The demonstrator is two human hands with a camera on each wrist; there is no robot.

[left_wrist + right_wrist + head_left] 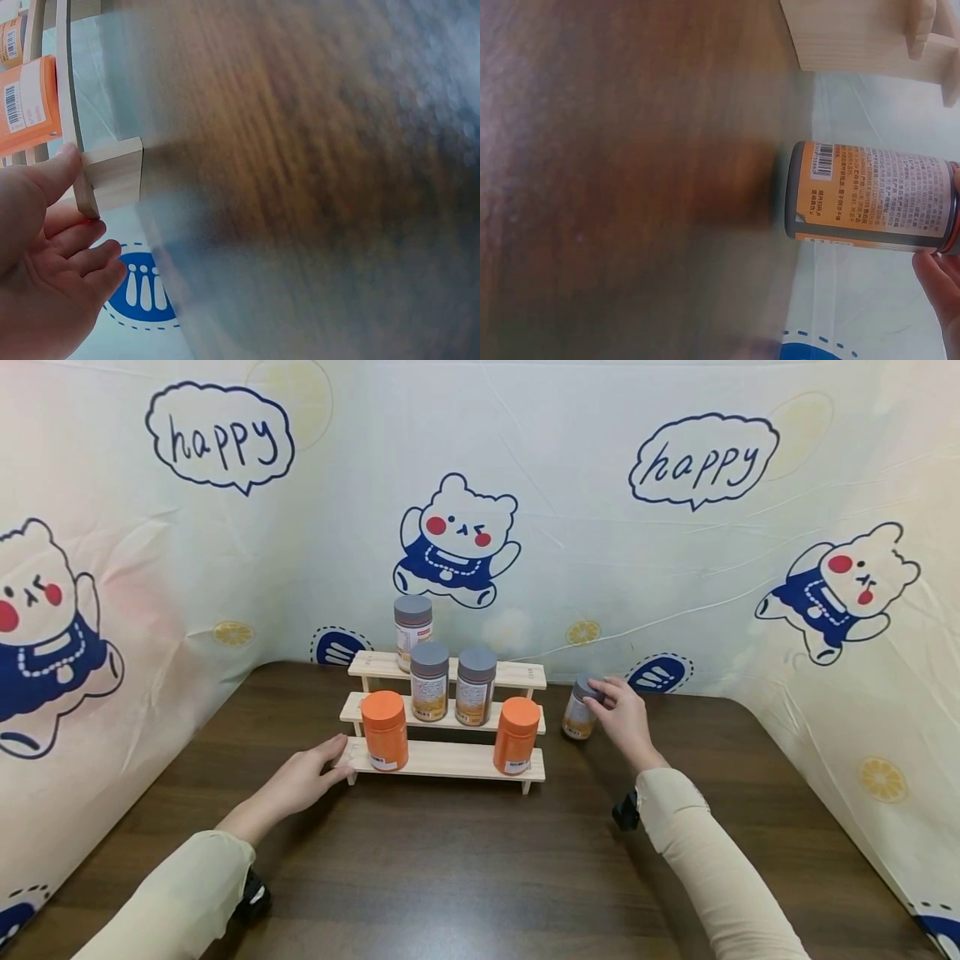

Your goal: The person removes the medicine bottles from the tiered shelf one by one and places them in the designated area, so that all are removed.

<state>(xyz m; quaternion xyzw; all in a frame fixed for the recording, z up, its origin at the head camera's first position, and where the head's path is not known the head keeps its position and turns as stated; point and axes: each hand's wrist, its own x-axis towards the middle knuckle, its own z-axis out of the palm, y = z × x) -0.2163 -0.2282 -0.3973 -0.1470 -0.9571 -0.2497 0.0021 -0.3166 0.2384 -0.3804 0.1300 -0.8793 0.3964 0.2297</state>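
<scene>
A three-step wooden rack [450, 758] stands on the table in the head view. My left hand [306, 774] holds the left end of its lowest board; in the left wrist view the thumb lies on the board [69, 97] with fingers beneath. To the right of the rack, my right hand [624, 714] grips a grey-capped bottle [578, 720] by its cap. This bottle is upright, and its orange and white label [870, 191] with a barcode faces the right wrist camera. Part of the cap is hidden by the fingers.
The lowest step bears two orange bottles, one left [386, 735] and one right [517, 739]. Two grey-capped bottles [430, 685] share the middle step, and another [412, 631] stands on the top step. A printed cloth [570, 527] hangs behind the brown table [450, 877].
</scene>
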